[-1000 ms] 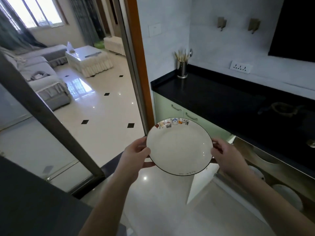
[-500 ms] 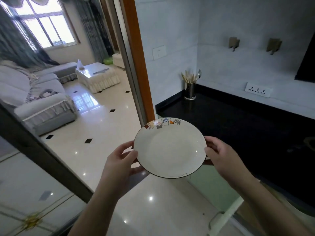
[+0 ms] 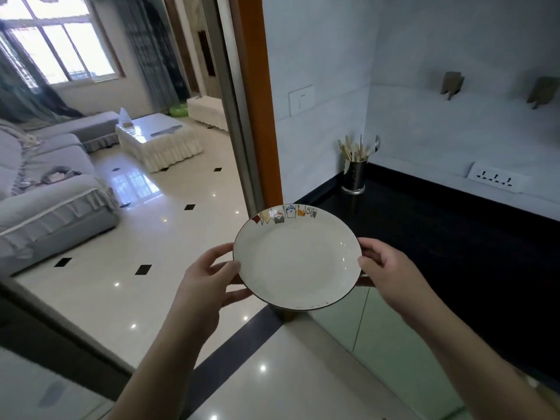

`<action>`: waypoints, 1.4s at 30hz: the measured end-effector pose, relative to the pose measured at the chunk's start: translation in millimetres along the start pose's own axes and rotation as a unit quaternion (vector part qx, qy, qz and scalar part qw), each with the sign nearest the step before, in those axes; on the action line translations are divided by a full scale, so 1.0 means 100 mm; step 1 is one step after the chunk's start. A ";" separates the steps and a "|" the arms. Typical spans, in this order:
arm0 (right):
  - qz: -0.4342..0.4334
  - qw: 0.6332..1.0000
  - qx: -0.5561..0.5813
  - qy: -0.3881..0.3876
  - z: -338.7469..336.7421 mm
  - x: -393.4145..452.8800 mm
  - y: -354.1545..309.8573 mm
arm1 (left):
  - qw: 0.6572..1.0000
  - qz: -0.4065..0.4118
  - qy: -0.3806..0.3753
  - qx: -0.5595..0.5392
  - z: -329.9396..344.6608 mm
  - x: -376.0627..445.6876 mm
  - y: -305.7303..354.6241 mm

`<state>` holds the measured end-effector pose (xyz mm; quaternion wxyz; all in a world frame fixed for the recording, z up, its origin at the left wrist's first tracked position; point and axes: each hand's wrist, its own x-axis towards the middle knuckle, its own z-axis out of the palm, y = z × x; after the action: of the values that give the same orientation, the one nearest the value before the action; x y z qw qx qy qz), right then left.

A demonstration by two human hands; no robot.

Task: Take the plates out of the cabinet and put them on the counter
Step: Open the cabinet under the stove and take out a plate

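A metal utensil holder point(image 3: 354, 177) is standing in the corner, holding chopsticks point(image 3: 353, 150) and a spoon point(image 3: 376, 144). A socket strip point(image 3: 497, 178) and light switch point(image 3: 301, 99) are sitting on the walls. Beyond the orange door frame point(image 3: 260, 101), a grey sofa point(image 3: 45, 189) and skirted coffee table point(image 3: 157, 140) are occupying the glossy tiled floor point(image 3: 151, 237).

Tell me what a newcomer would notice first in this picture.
First the white plate at centre, held by its rim between the left hand and right hand, above the edge of the black counter. Next, the utensil cup in the counter's far corner, and the bright living room through the doorway on the left.
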<state>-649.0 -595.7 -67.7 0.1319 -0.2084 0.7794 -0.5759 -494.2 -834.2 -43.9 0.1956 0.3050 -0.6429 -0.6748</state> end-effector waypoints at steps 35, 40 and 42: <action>0.300 0.927 0.080 0.209 -0.74 3.05 2.14 | 0.944 -0.215 -0.231 0.095 2.80 4.25 -1.02; 0.364 0.900 0.123 0.207 -0.68 3.46 2.30 | 0.935 -0.256 -0.227 0.091 2.95 4.73 -1.25; 0.380 0.889 0.127 0.220 -0.64 3.62 2.33 | 0.930 -0.266 -0.237 0.088 3.01 4.92 -1.33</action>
<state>-1035.6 -656.0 -258.0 0.1911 0.2546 0.7282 -0.6070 -1039.4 -918.4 -257.9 -0.1767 0.3115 -0.6227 -0.6957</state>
